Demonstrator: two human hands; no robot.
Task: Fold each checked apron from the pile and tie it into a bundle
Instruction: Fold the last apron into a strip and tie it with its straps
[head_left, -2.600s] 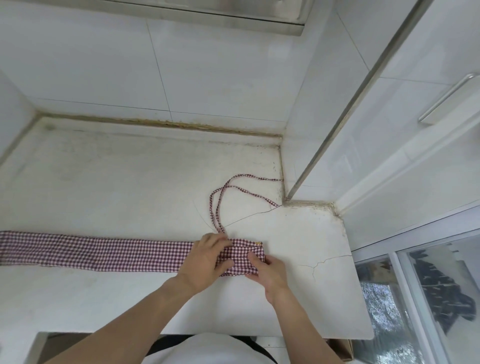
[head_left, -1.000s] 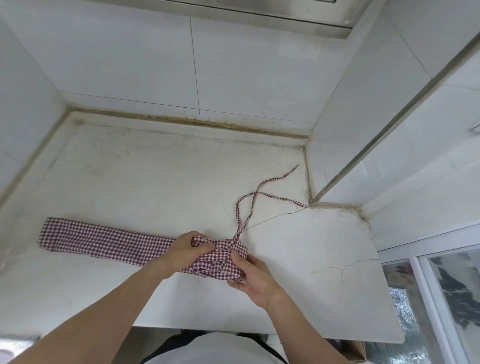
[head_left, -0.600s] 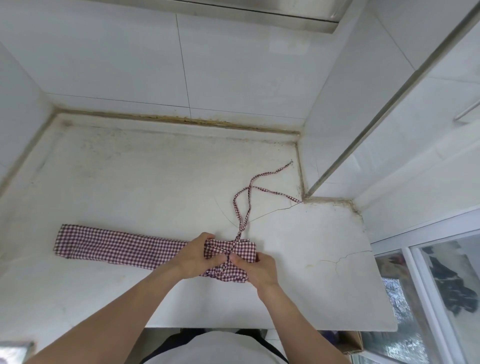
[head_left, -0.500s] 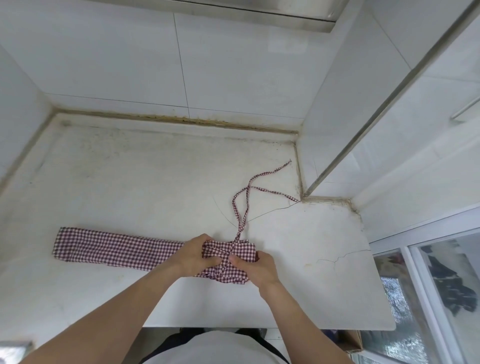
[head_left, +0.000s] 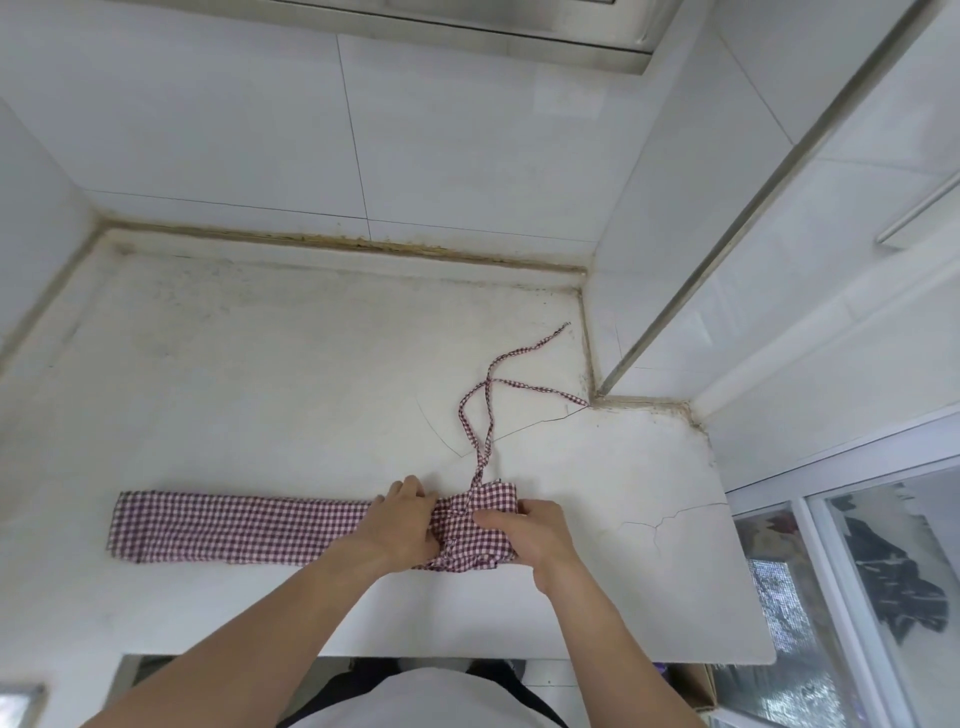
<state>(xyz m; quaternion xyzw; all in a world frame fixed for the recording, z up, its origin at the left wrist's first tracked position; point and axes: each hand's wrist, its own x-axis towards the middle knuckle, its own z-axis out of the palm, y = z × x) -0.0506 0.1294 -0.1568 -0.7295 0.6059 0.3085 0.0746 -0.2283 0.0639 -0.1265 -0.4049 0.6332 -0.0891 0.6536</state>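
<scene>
Hands (head_left: 400, 525) curled around rolled apron (head_left: 475, 525) end.

The apron (head_left: 249, 527) is red-and-white checked cloth, folded into a long narrow strip lying flat on the counter (head_left: 260, 374) near its front edge. Its left end is squared off. Its right end is rolled or bunched into a thick wad (head_left: 480, 525). Two thin checked ties (head_left: 480, 415) run from the wad toward the back right corner, cross once, and end apart, lying slack on the counter.
</scene>
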